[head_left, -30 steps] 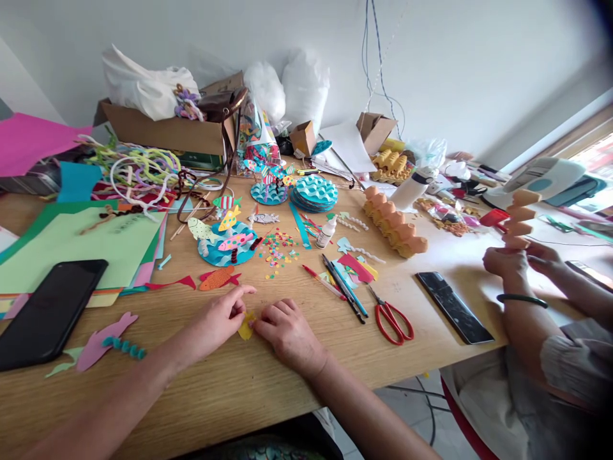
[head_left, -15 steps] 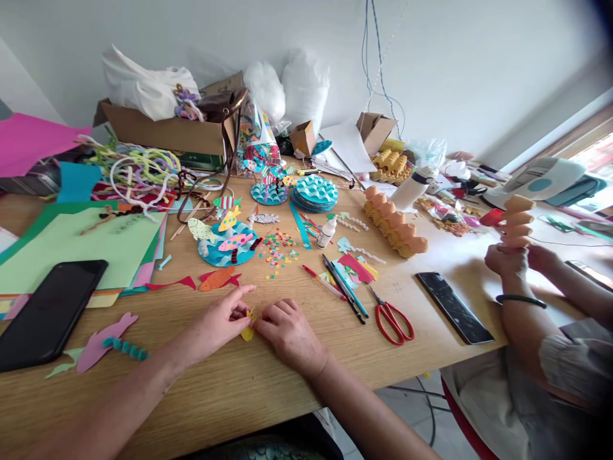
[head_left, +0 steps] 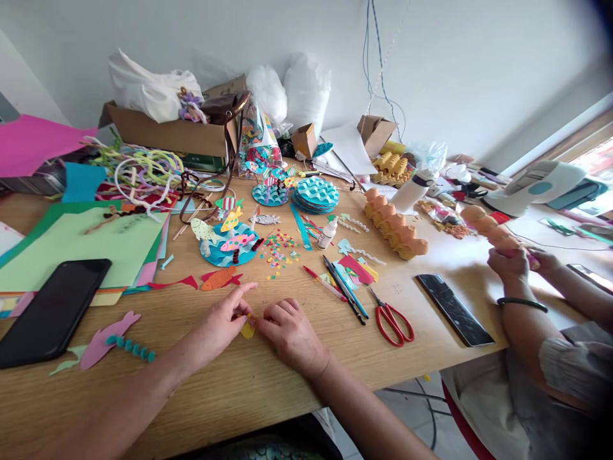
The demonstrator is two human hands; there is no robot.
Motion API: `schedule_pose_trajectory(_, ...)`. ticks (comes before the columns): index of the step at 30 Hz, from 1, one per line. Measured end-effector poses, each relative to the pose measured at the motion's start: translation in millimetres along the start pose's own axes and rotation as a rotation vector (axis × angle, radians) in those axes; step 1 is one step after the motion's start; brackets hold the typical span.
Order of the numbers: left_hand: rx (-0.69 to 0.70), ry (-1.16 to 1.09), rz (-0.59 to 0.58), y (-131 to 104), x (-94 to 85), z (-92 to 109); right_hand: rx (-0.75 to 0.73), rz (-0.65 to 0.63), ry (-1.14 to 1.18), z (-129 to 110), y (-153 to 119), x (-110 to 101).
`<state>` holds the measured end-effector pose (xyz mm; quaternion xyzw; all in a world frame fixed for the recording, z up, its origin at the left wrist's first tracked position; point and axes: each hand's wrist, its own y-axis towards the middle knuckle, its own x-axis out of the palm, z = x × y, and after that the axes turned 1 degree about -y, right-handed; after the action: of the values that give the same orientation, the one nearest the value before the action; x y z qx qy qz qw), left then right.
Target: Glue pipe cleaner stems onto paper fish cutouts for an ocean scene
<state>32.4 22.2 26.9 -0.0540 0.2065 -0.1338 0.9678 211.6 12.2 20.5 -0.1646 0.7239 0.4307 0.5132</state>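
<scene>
Low over the front of the table, my left hand (head_left: 224, 319) pinches a small yellow paper piece (head_left: 248, 329) between thumb and fingers, its index finger stretched out. My right hand (head_left: 286, 327) is closed, fingertips at the right edge of that piece; whatever they hold is too small to make out. Just beyond lies an orange paper fish (head_left: 220, 278) on red paper. Behind it, several paper fish stand on a blue wavy disc (head_left: 211, 254), beside scattered paper dots (head_left: 278, 250). A pink paper fish (head_left: 108, 342) with a teal twisted pipe cleaner (head_left: 131, 347) rests at left.
Right of my hands lie pens (head_left: 342, 291), red-handled scissors (head_left: 393, 322) and a phone (head_left: 453, 308). A glue bottle (head_left: 327, 234) stands behind. Another phone (head_left: 55, 313) lies on coloured paper (head_left: 96, 246). At right, another person's hands (head_left: 514, 265) hold an egg carton strip (head_left: 491, 229).
My hands stay almost in place, with the yellow piece shifting slightly between them. The other person's egg carton strip has tilted over to the left.
</scene>
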Motion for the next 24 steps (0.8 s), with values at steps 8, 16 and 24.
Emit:
schedule_pose_trajectory(8,-0.089,-0.303,-0.03,-4,-0.5,2,-0.003,0.006,-0.012,0,0,-3)
schedule_pose_trajectory(16,-0.129,-0.451,0.006,-13,0.8,12,-0.011,0.016,-0.032,-3,5,-9)
schedule_pose_trajectory(24,-0.14,-0.502,0.036,-15,1.1,14,-0.018,0.0,-0.075,-10,11,-12)
